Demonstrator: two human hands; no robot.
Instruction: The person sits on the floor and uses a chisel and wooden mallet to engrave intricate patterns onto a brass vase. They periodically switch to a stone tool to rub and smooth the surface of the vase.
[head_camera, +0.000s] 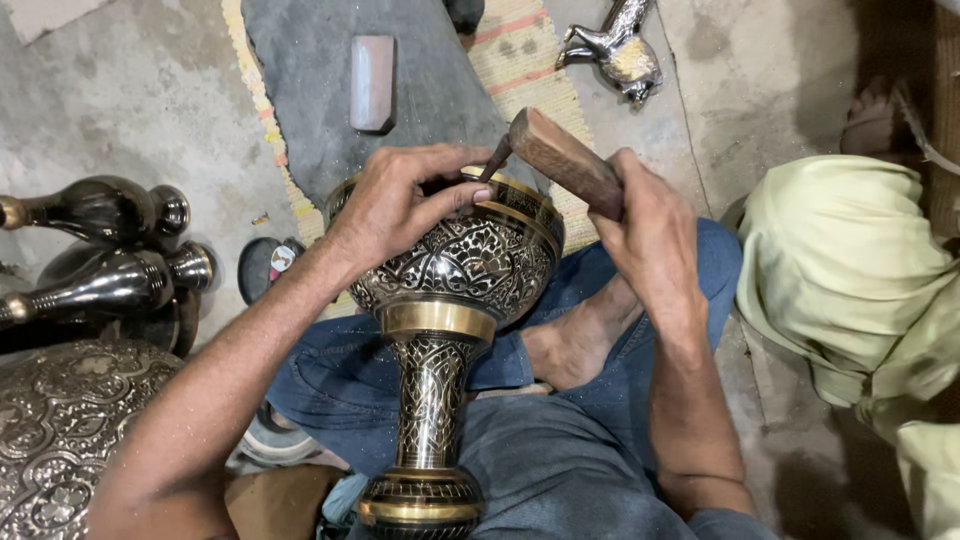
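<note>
An engraved black-and-brass goblet-shaped vase (450, 300) lies across my lap with its bowl pointing away from me. On the bowl's rim rests my left hand (400, 200), its fingers pinching a thin metal chisel (494, 158) against the rim. My right hand (650, 235) grips a brown wooden mallet block (565, 162), whose end sits just above the chisel's top. My legs are in blue jeans, and a bare foot (580, 340) shows under the bowl.
Dark polished metal vases (110, 250) and an engraved silver-toned piece (60, 430) lie at left. A grey mat (320, 90) with a flat stone (372, 82) lies ahead. A metal animal figure (615, 50) is at the top. Another person in pale green clothing (860, 290) sits at right.
</note>
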